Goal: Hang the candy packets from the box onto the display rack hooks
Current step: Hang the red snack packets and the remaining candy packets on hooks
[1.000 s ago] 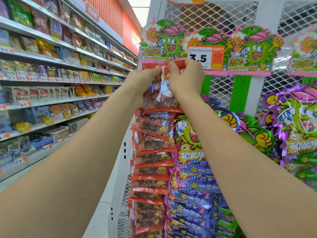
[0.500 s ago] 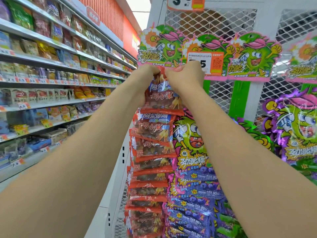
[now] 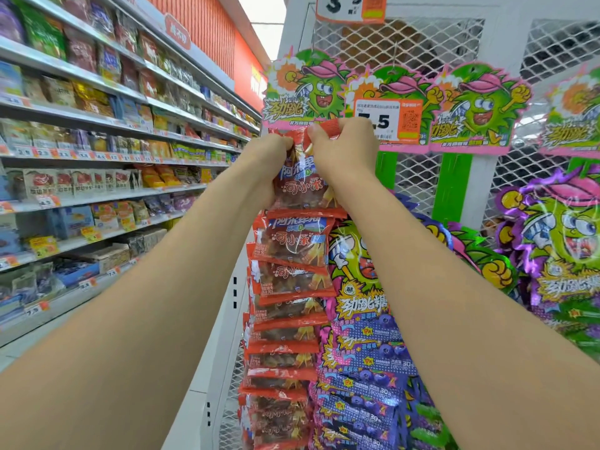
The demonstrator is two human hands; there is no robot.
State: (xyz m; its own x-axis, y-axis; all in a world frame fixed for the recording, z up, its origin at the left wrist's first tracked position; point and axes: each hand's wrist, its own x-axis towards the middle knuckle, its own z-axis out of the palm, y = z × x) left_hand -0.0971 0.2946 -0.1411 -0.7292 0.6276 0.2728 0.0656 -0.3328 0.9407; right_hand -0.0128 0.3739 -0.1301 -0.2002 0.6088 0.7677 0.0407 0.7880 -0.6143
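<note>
Strip of red candy packets point(image 3: 293, 251) hangs straight down from my left hand point(image 3: 271, 157) and right hand point(image 3: 344, 151), both pinching its top edge at the left edge of the mesh rack point(image 3: 418, 180); its hook is hidden.

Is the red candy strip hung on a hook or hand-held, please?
Hand-held: left hand and right hand pinch the red candy strip at top; whether hooked, cannot tell.
</note>
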